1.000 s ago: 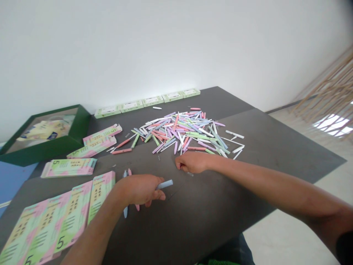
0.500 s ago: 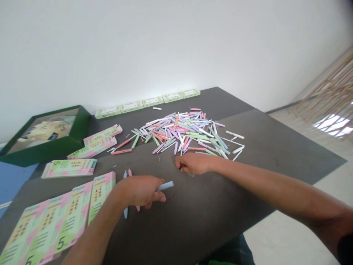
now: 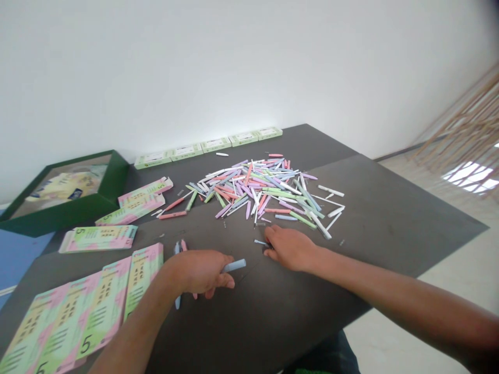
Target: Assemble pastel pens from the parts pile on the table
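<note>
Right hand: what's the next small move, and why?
Probably pinch the small blue piece with the right hand and lift it: its fingertips touch the piece, which lies flat on the table, and the left hand holds a blue barrel whose free end points that way.

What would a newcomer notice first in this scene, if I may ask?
The heap of pastel pen parts in the middle of the dark table catches the eye first. Nearer the camera, the left hand grips a blue tube, while the right hand touches a small blue piece beside the heap. At the left lie flat pastel cartons, with a green tray behind them.
</note>
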### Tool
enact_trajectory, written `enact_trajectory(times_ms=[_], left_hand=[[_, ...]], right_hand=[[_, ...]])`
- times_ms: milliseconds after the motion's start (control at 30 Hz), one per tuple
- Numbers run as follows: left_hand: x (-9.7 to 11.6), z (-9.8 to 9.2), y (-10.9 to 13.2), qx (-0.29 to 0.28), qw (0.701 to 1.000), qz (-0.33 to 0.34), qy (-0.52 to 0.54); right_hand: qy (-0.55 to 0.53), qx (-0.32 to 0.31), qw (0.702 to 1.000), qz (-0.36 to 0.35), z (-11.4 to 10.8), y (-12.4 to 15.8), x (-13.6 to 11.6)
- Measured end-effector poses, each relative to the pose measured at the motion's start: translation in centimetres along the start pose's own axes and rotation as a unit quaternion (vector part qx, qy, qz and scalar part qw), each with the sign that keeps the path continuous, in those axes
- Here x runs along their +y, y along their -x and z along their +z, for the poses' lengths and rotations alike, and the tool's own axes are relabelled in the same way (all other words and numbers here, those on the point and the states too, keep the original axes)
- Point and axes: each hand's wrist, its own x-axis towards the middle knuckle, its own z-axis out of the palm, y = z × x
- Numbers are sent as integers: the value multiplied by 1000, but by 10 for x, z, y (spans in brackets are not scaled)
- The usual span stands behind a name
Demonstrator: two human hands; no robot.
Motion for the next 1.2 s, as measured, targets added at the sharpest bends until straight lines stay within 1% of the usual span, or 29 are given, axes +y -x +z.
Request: enact_trajectory(times_ms=[133, 500, 767, 867, 1000, 1200], left_hand=[[-1, 1, 0, 2, 1000, 3, -9], [1, 0, 2, 9, 1000, 10, -15], [2, -1, 4, 18, 999, 20, -27], [5, -2, 6, 13, 999, 15, -27], [7, -2, 8, 17, 999, 11, -37], [6, -1, 8, 19, 999, 27, -36]], right_hand=[[-8, 10, 1000, 14, 6, -2, -1], [0, 3, 1000, 5, 6, -4, 3], [5, 28, 1000, -4, 8, -3, 1], [11, 35, 999, 9, 7, -2, -3], [29, 63, 998, 10, 10, -4, -11], [55, 87, 994, -25, 20, -9, -16]])
